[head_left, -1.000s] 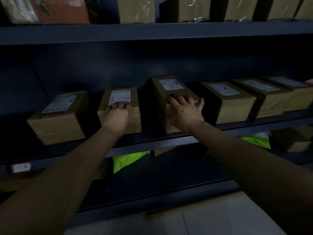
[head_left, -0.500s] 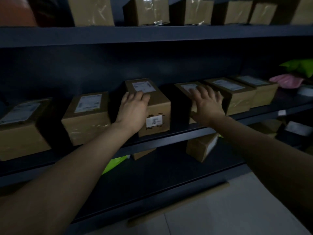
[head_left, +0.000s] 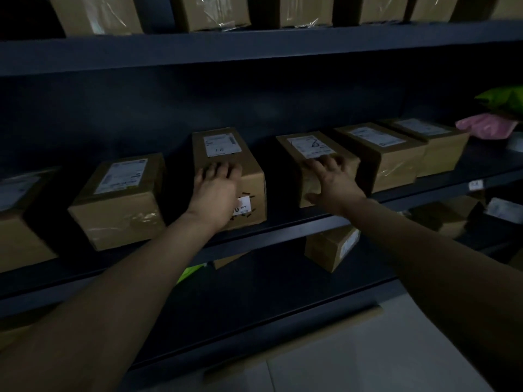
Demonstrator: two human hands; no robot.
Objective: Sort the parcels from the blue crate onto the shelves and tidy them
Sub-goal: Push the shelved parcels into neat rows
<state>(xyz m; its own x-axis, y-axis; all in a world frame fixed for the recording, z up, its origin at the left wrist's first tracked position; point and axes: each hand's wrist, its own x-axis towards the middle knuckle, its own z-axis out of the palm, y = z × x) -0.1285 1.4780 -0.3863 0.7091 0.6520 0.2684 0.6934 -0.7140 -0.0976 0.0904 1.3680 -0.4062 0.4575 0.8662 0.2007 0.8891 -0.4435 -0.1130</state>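
Observation:
A row of brown cardboard parcels with white labels sits on the dark middle shelf (head_left: 285,229). My left hand (head_left: 216,190) lies over the front top edge of the centre parcel (head_left: 253,176), fingers spread on its top. One parcel to the right, my right hand (head_left: 331,179) holds the neighbouring parcel (head_left: 310,145) at its front right corner, fingers on top and thumb on the front face. Both parcels rest on the shelf. No blue crate is in view.
More parcels flank these: one to the left (head_left: 119,202), two to the right (head_left: 379,154) (head_left: 435,142). Pink (head_left: 486,128) and green (head_left: 503,100) bags lie at the far right. The upper shelf (head_left: 254,49) carries several boxes. A box (head_left: 331,247) sits on the lower shelf.
Both hands have shifted one parcel to the right along the middle shelf, and the view has swung right with them. In the last half second they barely moved.

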